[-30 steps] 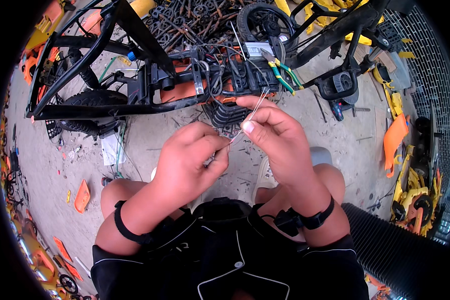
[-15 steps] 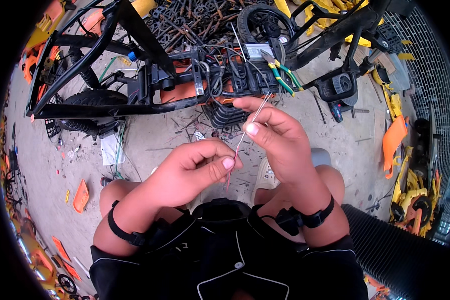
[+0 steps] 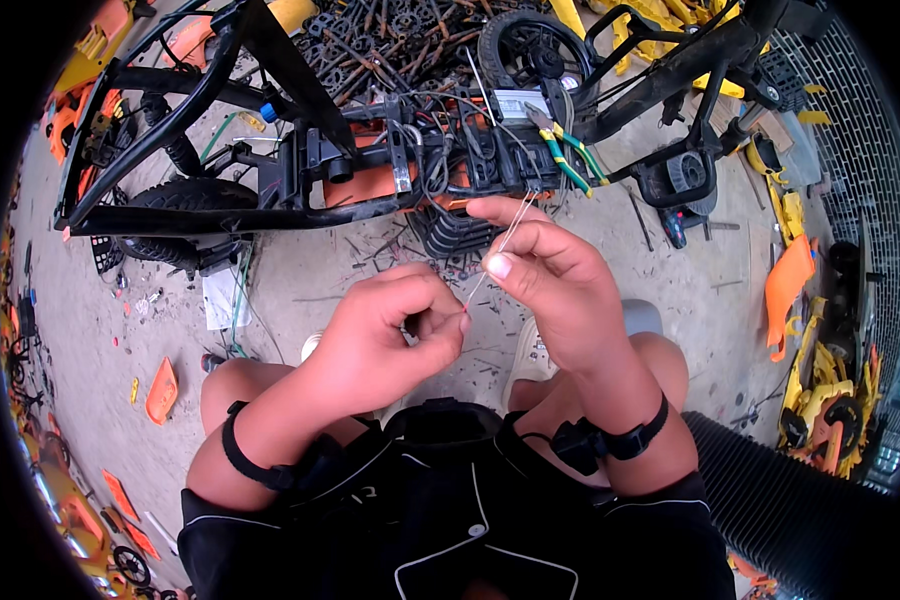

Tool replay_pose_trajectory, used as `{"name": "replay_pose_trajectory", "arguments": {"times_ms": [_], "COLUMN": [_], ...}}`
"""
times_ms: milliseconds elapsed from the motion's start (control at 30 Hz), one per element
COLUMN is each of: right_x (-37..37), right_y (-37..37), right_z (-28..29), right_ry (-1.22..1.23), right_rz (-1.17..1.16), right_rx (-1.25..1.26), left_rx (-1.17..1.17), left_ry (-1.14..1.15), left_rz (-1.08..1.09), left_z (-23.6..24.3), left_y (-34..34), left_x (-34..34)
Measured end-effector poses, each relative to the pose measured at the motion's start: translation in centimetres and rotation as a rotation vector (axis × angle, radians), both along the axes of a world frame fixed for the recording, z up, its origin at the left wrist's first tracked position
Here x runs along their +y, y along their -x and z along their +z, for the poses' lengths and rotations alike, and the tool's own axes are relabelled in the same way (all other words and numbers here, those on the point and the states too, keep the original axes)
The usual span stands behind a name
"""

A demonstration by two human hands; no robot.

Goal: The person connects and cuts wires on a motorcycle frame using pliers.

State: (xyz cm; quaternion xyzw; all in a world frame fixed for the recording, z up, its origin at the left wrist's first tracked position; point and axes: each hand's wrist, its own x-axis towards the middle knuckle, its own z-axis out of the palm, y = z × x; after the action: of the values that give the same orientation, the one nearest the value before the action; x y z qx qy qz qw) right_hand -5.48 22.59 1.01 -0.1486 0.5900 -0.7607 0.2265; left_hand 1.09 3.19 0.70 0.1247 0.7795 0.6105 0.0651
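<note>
Between my two hands runs a thin pale wire [image 3: 516, 220] with a reddish part at its lower end. My left hand [image 3: 395, 335] pinches that lower end between thumb and curled fingers. Above and to the right of it, my right hand [image 3: 560, 285] grips the wire between thumb and bent fingers, its index finger reaching left behind the strand. The wire's upper end stops close to the black vehicle frame [image 3: 300, 217]; whether it is joined there I cannot tell. Diagonal cutters with green and yellow handles [image 3: 568, 165] lie on the frame beyond my right hand.
A tyre [image 3: 185, 205] sits under the frame's left side. Behind it is a heap of rusty metal parts [image 3: 400, 45]. A power drill [image 3: 676, 225] lies on the floor at right, near an orange panel [image 3: 790, 290]. A black ribbed hose [image 3: 760, 470] is at lower right.
My left hand has turned and closed more around the wire's lower end, hiding the reddish tail that hung below it. My right hand has shifted slightly left.
</note>
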Motion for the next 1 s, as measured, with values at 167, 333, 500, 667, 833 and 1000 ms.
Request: {"name": "replay_pose_trajectory", "arguments": {"times_ms": [167, 333, 500, 667, 833, 1000], "right_x": [-0.3, -0.4, 0.4, 0.4, 0.0, -0.5], "right_y": [-0.5, -0.5, 0.2, 0.4, 0.2, -0.4], "right_z": [-0.2, 0.0, 0.2, 0.1, 0.3, 0.2], "right_ry": [-0.119, -0.021, 0.031, 0.093, 0.167, 0.215], "right_rz": [-0.104, -0.129, -0.026, 0.031, 0.059, 0.104], "right_rx": [-0.057, -0.105, -0.075, -0.081, -0.16, -0.232], "left_rx": [0.629, 0.323, -0.494, -0.65, -0.588, -0.551], "left_ry": [0.725, 0.355, -0.517, -0.702, -0.782, -0.977], "left_rz": [0.216, 0.191, -0.04, -0.172, -0.247, -0.24], "left_z": [0.5, 0.0, 0.9, 0.6, -0.7, -0.8], "left_y": [-0.4, -0.1, -0.3, 0.1, -0.1, -0.5], "left_x": [1.6, 1.9, 0.6, -0.1, -0.1, 0.6]}}
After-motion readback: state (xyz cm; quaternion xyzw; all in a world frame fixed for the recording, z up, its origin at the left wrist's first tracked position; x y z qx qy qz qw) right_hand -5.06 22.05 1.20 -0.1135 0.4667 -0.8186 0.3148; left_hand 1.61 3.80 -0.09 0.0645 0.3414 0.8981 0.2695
